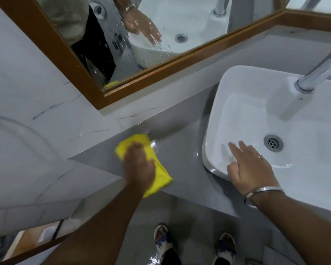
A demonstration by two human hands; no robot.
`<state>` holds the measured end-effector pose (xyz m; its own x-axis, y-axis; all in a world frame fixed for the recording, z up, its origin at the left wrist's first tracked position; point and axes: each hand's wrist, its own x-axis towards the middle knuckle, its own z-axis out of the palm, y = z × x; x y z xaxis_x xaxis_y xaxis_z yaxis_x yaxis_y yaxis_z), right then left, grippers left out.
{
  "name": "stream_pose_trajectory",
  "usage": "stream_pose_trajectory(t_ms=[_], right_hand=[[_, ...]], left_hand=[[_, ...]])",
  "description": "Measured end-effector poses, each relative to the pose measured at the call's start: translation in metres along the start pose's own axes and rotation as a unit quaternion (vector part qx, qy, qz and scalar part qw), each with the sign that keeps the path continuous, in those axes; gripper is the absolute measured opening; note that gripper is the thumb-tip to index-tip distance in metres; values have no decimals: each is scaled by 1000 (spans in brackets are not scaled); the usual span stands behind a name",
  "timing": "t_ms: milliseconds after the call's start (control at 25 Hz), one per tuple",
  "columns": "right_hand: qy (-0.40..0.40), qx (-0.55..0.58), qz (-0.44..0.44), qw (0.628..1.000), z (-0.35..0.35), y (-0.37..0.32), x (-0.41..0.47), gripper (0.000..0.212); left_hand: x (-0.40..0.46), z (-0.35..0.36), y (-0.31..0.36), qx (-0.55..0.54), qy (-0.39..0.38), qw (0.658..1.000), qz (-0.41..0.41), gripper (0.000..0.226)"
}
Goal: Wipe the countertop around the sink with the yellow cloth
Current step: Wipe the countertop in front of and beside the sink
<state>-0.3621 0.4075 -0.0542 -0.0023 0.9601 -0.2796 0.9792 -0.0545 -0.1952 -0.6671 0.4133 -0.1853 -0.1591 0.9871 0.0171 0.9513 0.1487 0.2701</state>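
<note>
Gripping: left hand (139,165) pressed down on the crumpled bright yellow microfibre cloth (153,169), fingers curled into it; cloth lies on the smooth grey countertop (183,169), left of the basin and near the front edge
Bracing: right hand (250,169) spread flat, fingers apart, holding nothing; it rests on the near left corner of the white rectangular ceramic sink (216,119)
Risk, cloth: its near corner sits at the counter's front edge; a pull toward the body could drag it off and drop it
Risk, water: a wet sheen (153,144) lies just beyond the cloth; a bunched cloth may smear it rather than lift it
Risk, floor: the grey floor tiles (151,217) look wet; footing could slip
Counts: cloths one; sinks one; chrome taps (313,77) one; round metal drains (273,143) one; brown wood-framed mirrors (161,73) one; silver bangles (264,192) one; sandalled feet two
</note>
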Motion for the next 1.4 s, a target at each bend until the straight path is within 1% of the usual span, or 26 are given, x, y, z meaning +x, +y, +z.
stream_pose_trajectory(t_ms=[40, 80, 120, 160, 240, 280, 320, 360, 520, 560, 600, 680, 760, 800, 880, 920, 960, 1000, 1040, 1080, 1120, 1160, 1200, 1280, 1320, 1400], right_hand=[[2, 4, 2, 1000, 0, 0, -1, 67], [2, 6, 5, 1000, 1, 1, -2, 66], [2, 7, 5, 1000, 1, 0, -1, 65], [2, 7, 4, 1000, 2, 1, 0, 65], [10, 2, 3, 1000, 3, 1, 1, 64], [13, -4, 1, 1000, 5, 1, 1, 64], [15, -8, 2, 1000, 5, 3, 1, 65], [17, -12, 1, 1000, 6, 3, 2, 66], [20, 14, -3, 1000, 8, 4, 3, 71], [21, 26, 0, 999, 8, 5, 2, 71], [20, 35, 0, 999, 9, 6, 2, 69], [19, 47, 1, 999, 8, 8, 2, 63], [18, 41, -1, 999, 8, 8, 1, 60], [17, 40, -4, 999, 9, 7, 1, 60], [19, 55, -8, 998, 10, 7, 1, 61], [20, 69, -10, 997, 10, 8, 2, 63], [19, 85, -16, 996, 9, 9, 3, 63], [21, 99, -29, 994, 7, 10, 2, 64], [24, 108, -45, 993, 6, 11, 0, 64], [27, 120, -60, 991, 4, 13, -3, 64], [28, 141, -71, 987, 2, 13, -5, 64], [30, 164, -77, 983, 2, 13, -5, 65], [35, 187, -84, 978, -1, 13, -6, 64], [85, 199, -125, 968, -7, 14, -12, 60], [135, 178, -153, 963, -7, 17, -19, 55], [220, 109, -219, 944, -2, 21, -43, 44]], left_hand=[[-9, 17, 9, 23, -30, 990, 137, 66], [-9, 22, 5, 45, -50, 971, 231, 65], [2, 20, -16, 55, -38, 963, 260, 64], [15, 14, -39, 46, -21, 976, 212, 64], [33, -6, -78, 78, 5, 997, -7, 69], [32, -13, -82, 88, 9, 993, -74, 70], [23, -12, -67, 77, 12, 994, -76, 71], [7, -5, -37, 65, 12, 997, -40, 71], [-106, 39, 119, 9, -100, 984, 145, 73], [-107, 38, 133, 10, -123, 981, 152, 72], [-95, 39, 128, 20, -106, 987, 117, 72], [-55, 31, 87, 42, -52, 996, -61, 72], [-26, 16, 55, -10, -25, 965, -260, 73], [-21, 13, 56, -49, -17, 947, -318, 74], [-30, 16, 115, -107, -34, 922, -370, 77], [-44, 21, 143, -145, -86, 927, -334, 76], [-60, 38, 160, -168, -160, 938, -259, 67], [-64, 53, 177, -175, -176, 940, -236, 50], [-66, 66, 193, -147, -139, 950, -237, 35], [-68, 64, 200, -126, -148, 952, -237, 35], [-74, 45, 202, -144, -225, 932, -244, 40], [-78, 22, 201, -124, -238, 923, -277, 51], [-84, 13, 208, -79, -204, 938, -268, 65], [-110, -6, 175, -100, -200, 971, -91, 79], [-113, -19, 153, -52, -183, 982, 19, 81], [-98, -25, 112, 40, -165, 963, 208, 82]])
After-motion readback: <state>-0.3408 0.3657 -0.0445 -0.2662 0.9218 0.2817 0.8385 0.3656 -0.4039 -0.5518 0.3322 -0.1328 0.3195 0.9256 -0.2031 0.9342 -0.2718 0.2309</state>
